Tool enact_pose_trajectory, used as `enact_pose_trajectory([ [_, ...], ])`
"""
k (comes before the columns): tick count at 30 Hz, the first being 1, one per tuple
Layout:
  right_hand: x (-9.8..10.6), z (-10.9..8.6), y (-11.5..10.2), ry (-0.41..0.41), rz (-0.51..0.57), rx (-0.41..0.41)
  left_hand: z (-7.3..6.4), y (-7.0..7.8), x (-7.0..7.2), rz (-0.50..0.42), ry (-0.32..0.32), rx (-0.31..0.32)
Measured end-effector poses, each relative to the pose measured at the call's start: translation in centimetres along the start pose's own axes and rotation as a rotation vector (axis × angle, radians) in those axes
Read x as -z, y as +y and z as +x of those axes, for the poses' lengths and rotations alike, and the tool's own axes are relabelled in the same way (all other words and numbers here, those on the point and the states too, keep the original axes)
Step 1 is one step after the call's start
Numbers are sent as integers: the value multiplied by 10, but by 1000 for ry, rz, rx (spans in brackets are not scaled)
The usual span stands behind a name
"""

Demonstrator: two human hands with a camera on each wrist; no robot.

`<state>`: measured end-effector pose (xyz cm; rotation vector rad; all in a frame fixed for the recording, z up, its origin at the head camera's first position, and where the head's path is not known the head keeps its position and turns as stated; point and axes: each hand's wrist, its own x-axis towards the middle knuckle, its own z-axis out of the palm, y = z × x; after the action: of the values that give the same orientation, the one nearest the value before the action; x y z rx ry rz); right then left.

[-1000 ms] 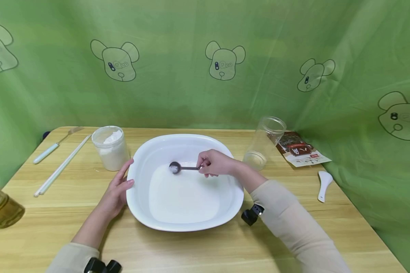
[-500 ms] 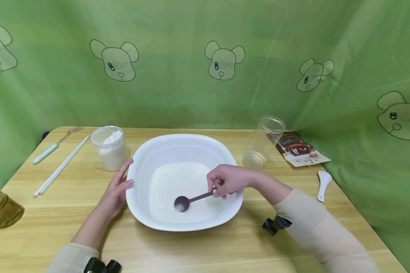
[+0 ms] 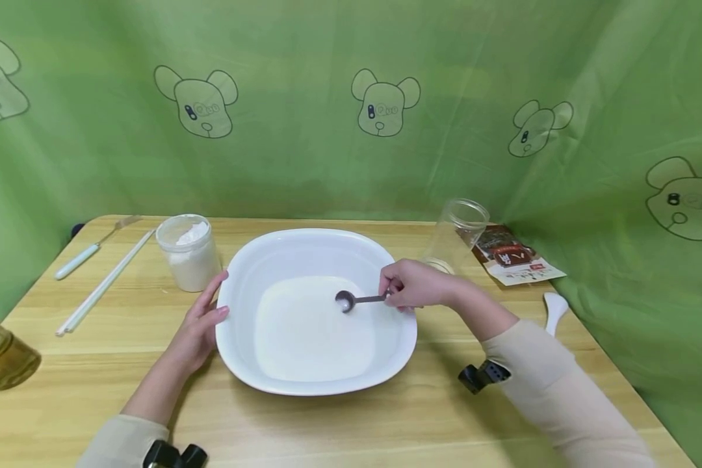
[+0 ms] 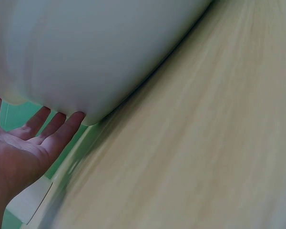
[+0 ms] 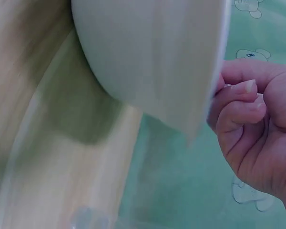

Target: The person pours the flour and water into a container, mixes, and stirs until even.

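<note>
A white oval basin (image 3: 316, 388) stands on the wooden table, its bottom covered by a pale, milky-looking layer. My right hand (image 3: 418, 284) pinches the handle of a dark measuring spoon (image 3: 344, 301) with a round bowl, which is inside the basin near its right side. In the right wrist view, the curled fingers (image 5: 243, 110) show beyond the basin rim, which hides the spoon. My left hand (image 3: 195, 331) touches the basin's left side, fingertips (image 4: 76, 117) extended against its outer wall. Just behind that hand is a lidless jar (image 3: 194, 268) of white powder.
Chopsticks (image 3: 105, 283) and a blue-handled fork (image 3: 78, 261) lie on the left. An amber-coloured jar (image 3: 6, 357) stands at the left edge. Behind the right arm are a tall clear cup (image 3: 456, 231), a brown-and-white packet (image 3: 515, 257) and a white spoon (image 3: 554, 309).
My right hand has moved the measuring spoon from the basin's middle, toward its near side, then up to the right. My left hand has stayed at the basin's left side.
</note>
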<state>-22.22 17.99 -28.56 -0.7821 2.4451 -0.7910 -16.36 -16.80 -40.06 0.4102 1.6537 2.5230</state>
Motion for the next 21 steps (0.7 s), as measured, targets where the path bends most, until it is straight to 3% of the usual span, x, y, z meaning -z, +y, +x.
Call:
enact_pose_trajectory([
  [6,-17,22,-3,-44,155,9,1,1,1,-14,-4,-2],
  [12,-29,23,-7,-128,225,43,2,1,0,-6,7,8],
  [16,-29,14,-9,-177,221,53,1,1,0,0,13,14],
  [21,-18,-1,-9,-174,124,74,0,1,0,11,19,13],
])
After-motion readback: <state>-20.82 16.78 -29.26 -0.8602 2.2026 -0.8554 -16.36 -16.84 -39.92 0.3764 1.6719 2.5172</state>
